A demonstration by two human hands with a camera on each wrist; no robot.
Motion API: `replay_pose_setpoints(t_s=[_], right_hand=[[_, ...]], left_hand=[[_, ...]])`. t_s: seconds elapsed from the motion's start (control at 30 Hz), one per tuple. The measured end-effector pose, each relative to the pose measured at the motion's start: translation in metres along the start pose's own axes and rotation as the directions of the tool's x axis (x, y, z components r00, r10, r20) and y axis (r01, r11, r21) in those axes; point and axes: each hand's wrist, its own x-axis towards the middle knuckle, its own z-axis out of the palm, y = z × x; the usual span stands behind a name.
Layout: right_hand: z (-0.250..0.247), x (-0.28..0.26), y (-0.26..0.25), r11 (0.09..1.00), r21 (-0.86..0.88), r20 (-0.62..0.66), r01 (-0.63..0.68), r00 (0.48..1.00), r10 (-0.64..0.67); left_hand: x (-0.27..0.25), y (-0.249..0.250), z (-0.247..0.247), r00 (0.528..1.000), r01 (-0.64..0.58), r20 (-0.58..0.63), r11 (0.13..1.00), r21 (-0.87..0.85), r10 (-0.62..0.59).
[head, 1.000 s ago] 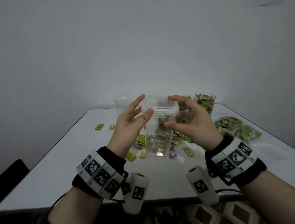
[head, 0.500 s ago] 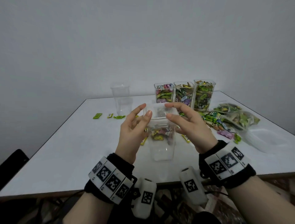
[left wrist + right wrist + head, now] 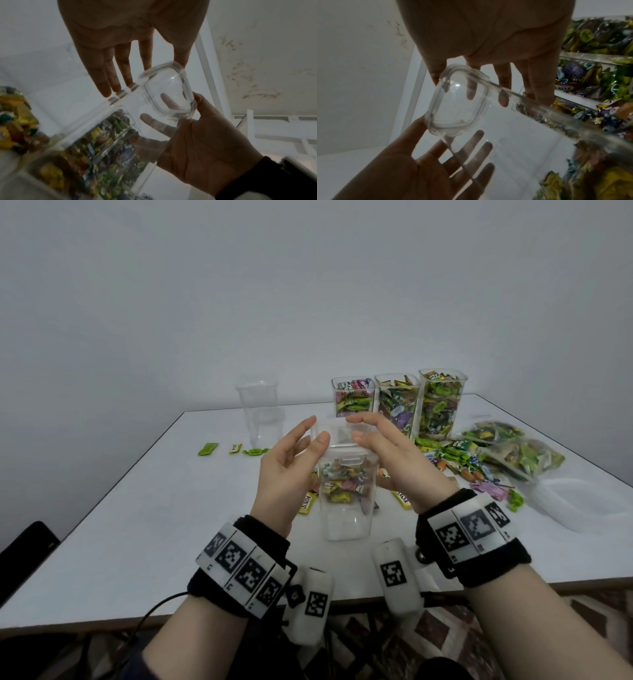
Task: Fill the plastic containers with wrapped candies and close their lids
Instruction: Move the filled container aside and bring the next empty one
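Note:
A clear plastic container (image 3: 347, 518) stands upright on the white table (image 3: 137, 525), its snap lid (image 3: 337, 436) sitting on top. Wrapped candies show through its middle; I cannot tell whether they lie inside or behind it. My left hand (image 3: 310, 436) flanks the lid on the left with straight fingers, the thumb touching the lid's edge. My right hand (image 3: 359, 428) flanks it on the right, thumb and fingers straight against the lid. In the left wrist view the lid (image 3: 169, 93) lies between both palms. The right wrist view shows the lid (image 3: 458, 100) the same way.
An empty tall container (image 3: 261, 412) stands at the back left. Three open containers full of candies (image 3: 397, 402) line the back. Candy bags (image 3: 513, 450) and loose candies (image 3: 455, 460) lie to the right, clear lids (image 3: 579, 501) beyond them. A few candies (image 3: 208, 449) lie left.
Both hands stay at the lid, their fingers straightening and sliding slightly lower on it. The view has tilted, bringing the back row of containers into sight.

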Motion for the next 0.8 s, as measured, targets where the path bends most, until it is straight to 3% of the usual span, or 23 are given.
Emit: replay_pose_setpoints(t_s=[0.3,0.47,0.63,0.8], right_hand=[[0.006,-0.001,0.001,0.999,0.013,-0.037,0.04,0.999,-0.04],[0.006,-0.001,0.001,0.999,0.013,-0.035,0.053,0.998,-0.052],[0.007,0.0,0.002,0.998,0.018,-0.039,0.063,0.997,-0.062],[0.006,0.001,0.005,0.997,0.033,-0.037,0.066,0.997,-0.065]], left_hand=[[0.009,0.002,-0.014,0.968,-0.228,-0.031,0.927,0.299,0.248],[0.017,0.006,-0.02,0.979,-0.202,0.041,0.936,0.288,0.198],[0.026,0.009,-0.025,0.97,-0.128,0.234,0.96,0.249,0.069],[0.032,0.008,-0.026,0.957,-0.142,0.278,0.964,0.224,0.077]])
